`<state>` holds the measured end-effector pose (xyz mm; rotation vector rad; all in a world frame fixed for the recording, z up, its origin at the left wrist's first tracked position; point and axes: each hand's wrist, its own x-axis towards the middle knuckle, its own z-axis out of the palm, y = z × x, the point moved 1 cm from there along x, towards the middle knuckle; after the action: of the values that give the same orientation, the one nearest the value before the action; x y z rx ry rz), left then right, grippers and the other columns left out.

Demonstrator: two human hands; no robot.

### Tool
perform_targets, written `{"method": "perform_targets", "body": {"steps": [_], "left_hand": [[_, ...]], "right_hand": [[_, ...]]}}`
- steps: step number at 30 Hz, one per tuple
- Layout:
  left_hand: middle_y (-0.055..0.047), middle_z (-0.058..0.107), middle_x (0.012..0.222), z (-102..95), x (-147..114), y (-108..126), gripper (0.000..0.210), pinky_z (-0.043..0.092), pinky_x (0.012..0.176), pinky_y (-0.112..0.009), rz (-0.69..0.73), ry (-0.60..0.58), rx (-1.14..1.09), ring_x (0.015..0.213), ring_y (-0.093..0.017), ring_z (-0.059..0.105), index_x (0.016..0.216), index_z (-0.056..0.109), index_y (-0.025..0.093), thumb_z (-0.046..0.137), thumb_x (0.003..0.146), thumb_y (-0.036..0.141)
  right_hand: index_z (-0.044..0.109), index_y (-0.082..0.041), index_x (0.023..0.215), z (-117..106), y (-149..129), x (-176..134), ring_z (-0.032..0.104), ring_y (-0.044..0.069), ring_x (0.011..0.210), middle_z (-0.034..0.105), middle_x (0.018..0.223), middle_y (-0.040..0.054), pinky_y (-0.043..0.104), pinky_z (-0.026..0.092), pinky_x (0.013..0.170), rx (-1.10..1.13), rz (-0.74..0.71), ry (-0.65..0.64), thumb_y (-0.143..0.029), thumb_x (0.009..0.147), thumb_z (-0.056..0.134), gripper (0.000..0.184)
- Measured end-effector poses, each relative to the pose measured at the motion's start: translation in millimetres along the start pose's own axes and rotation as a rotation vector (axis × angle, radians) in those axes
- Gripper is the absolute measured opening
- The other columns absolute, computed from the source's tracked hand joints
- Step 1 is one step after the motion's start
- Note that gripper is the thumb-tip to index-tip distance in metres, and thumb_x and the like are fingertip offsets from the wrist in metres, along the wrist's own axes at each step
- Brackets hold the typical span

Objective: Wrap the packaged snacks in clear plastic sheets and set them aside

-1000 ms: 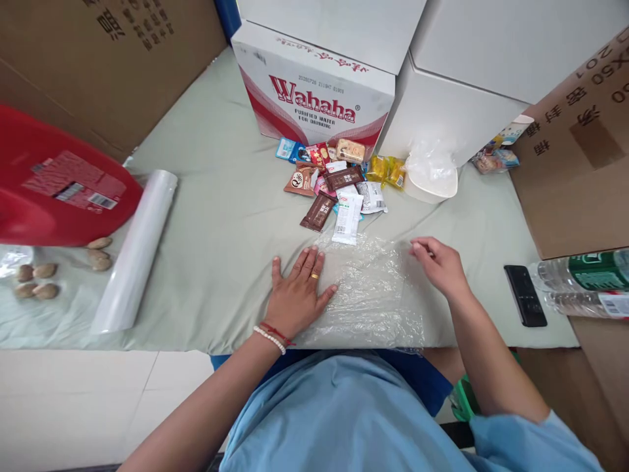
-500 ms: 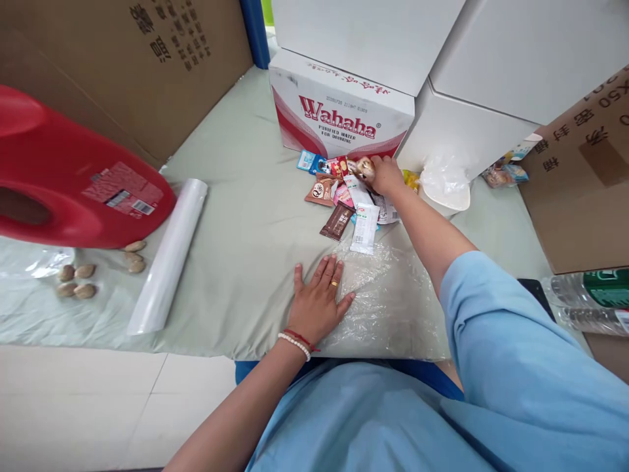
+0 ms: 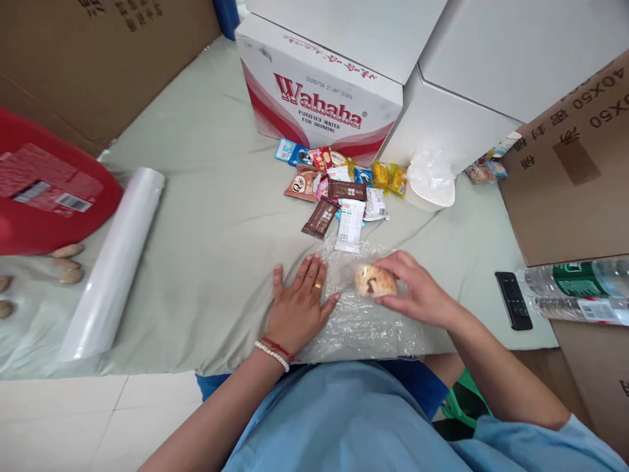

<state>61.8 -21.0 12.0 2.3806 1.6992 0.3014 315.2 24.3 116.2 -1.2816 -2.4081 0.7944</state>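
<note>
My left hand (image 3: 299,308) lies flat with spread fingers on the cloth, at the left edge of a clear plastic bag (image 3: 373,334). Between the thumb and fingers of my right hand (image 3: 413,292) is a small wrapped pastry (image 3: 375,280), light brown with a dark patch, held above the bag. Just beyond is a pile of packaged snacks: brown bars (image 3: 320,218), a white packet (image 3: 350,225), an orange-brown packet (image 3: 303,183), a blue packet (image 3: 291,151) and yellow packets (image 3: 389,177).
A Wahaha carton (image 3: 319,98) stands behind the snacks, a white tub (image 3: 432,187) beside it. Leftward are a plastic roll (image 3: 118,262), a red jug (image 3: 54,183) and brown nut-like pieces (image 3: 69,270). A black phone-like device (image 3: 514,301) and plastic bottles (image 3: 580,280) lie rightward.
My right hand has come back from the snack pile toward me, bringing the wrapped pastry over the plastic bag. My left hand stays flat. The view has shifted a little.
</note>
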Motion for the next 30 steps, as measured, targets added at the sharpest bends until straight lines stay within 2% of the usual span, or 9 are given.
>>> {"method": "perform_targets", "body": {"steps": [3,6,8,10,15,19,21,26,30], "left_hand": [[-0.015,0.023,0.173,-1.8,1.1,1.0,0.067,-0.006,0.129,-0.072,0.001,-0.009,0.005,0.161,-0.031,0.026,0.166,0.028,0.017,0.032,0.109,0.051],[-0.015,0.023,0.173,-1.9,1.8,1.5,0.067,-0.004,0.129,-0.073,0.002,-0.004,0.013,0.161,-0.031,0.027,0.166,0.028,0.015,0.031,0.109,0.051],[-0.015,0.023,0.173,-1.1,1.9,1.5,0.068,-0.004,0.129,-0.073,0.0,0.003,0.016,0.161,-0.031,0.027,0.166,0.028,0.014,0.031,0.109,0.052],[-0.015,0.023,0.173,-0.1,1.8,1.6,0.068,-0.004,0.129,-0.073,-0.002,0.004,0.014,0.161,-0.031,0.027,0.166,0.028,0.014,0.031,0.109,0.052],[-0.014,0.024,0.173,0.1,2.0,1.3,0.068,-0.003,0.129,-0.073,-0.009,-0.003,0.013,0.161,-0.029,0.028,0.166,0.026,0.014,0.033,0.11,0.052],[-0.016,0.026,0.172,-1.4,2.1,1.2,0.069,0.002,0.129,-0.074,-0.012,-0.012,0.02,0.161,-0.031,0.029,0.166,0.027,0.015,0.034,0.109,0.054],[-0.016,0.027,0.172,-1.7,1.8,1.4,0.069,0.003,0.129,-0.074,-0.013,-0.013,0.018,0.16,-0.032,0.029,0.167,0.027,0.017,0.035,0.109,0.054],[-0.015,0.027,0.172,-0.8,0.8,0.9,0.067,0.0,0.13,-0.072,-0.009,-0.005,-0.019,0.161,-0.032,0.028,0.167,0.028,0.02,0.035,0.109,0.054],[-0.014,0.026,0.173,-0.4,1.2,-0.4,0.067,-0.001,0.13,-0.072,-0.01,-0.006,-0.044,0.162,-0.031,0.026,0.166,0.029,0.02,0.035,0.109,0.054]], "right_hand": [[0.057,-0.026,0.142,28.4,-11.5,-17.1,0.059,0.029,0.11,0.063,0.119,0.0115,0.045,0.056,0.094,-0.007,-0.009,-0.018,-0.03,0.092,0.073,0.052],[0.057,-0.025,0.145,48.8,-5.2,-17.3,0.059,0.031,0.112,0.063,0.125,0.0139,0.049,0.055,0.097,-0.097,0.025,-0.085,-0.027,0.09,0.077,0.059],[0.057,-0.024,0.147,51.0,1.8,-11.7,0.059,0.033,0.116,0.063,0.131,0.0157,0.051,0.055,0.1,-0.13,0.02,-0.151,-0.033,0.09,0.078,0.061],[0.058,-0.022,0.147,41.5,8.1,2.0,0.058,0.033,0.119,0.063,0.134,0.0168,0.052,0.053,0.103,-0.147,0.0,-0.129,-0.041,0.095,0.072,0.057],[0.063,-0.013,0.14,6.5,28.2,90.1,0.057,0.036,0.119,0.068,0.128,0.0185,0.054,0.044,0.111,-0.302,0.026,0.065,-0.037,0.104,0.054,0.044],[0.046,-0.013,0.157,8.4,57.4,174.7,0.039,0.039,0.145,0.045,0.162,0.0189,0.055,0.033,0.121,-0.399,0.11,0.114,-0.03,0.096,0.064,0.066],[0.045,-0.012,0.159,15.2,69.6,196.1,0.038,0.041,0.145,0.045,0.162,0.0198,0.056,0.034,0.12,-0.43,0.19,0.063,-0.03,0.093,0.068,0.072],[0.063,-0.016,0.139,11.0,86.7,182.7,0.052,0.044,0.127,0.063,0.134,0.0215,0.062,0.044,0.108,-0.493,0.241,0.077,-0.037,0.098,0.061,0.047],[0.064,-0.014,0.137,-10.0,102.7,170.2,0.057,0.044,0.124,0.066,0.127,0.0212,0.064,0.044,0.107,-0.408,0.311,0.166,-0.048,0.098,0.061,0.052]]}}
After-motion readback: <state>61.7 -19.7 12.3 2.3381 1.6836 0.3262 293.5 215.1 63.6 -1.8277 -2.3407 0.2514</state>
